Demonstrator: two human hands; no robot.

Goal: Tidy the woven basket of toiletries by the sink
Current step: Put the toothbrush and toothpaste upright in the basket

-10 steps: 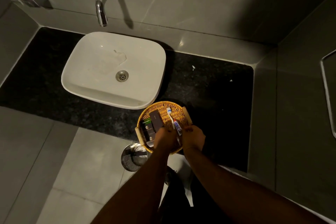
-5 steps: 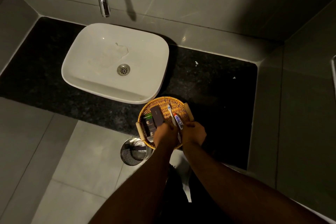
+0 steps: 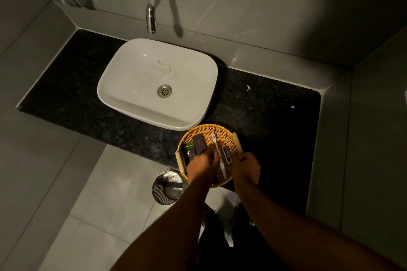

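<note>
Here, low in the frame's centre, the woven basket [image 3: 207,131] sits at the counter's [image 3: 275,130] front edge, its near rim overhanging the floor and its far rim just beside the sink [image 3: 154,114]. The left hand [image 3: 203,166] reaches in over the dark boxes [image 3: 199,144], beside the toothbrush [image 3: 217,145] and small tube [image 3: 226,154]; whether it grasps anything I cannot tell. The right hand [image 3: 246,168] is clenched at the basket's right handle [image 3: 236,142]. Bare counter lies open to the right.

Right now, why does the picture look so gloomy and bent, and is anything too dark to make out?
Head view: dim light, brightest on the white sink; the tap throws a hard shadow on the wall; the wide lens bows the counter edges; labels in the basket are too small and dark to read.
</note>
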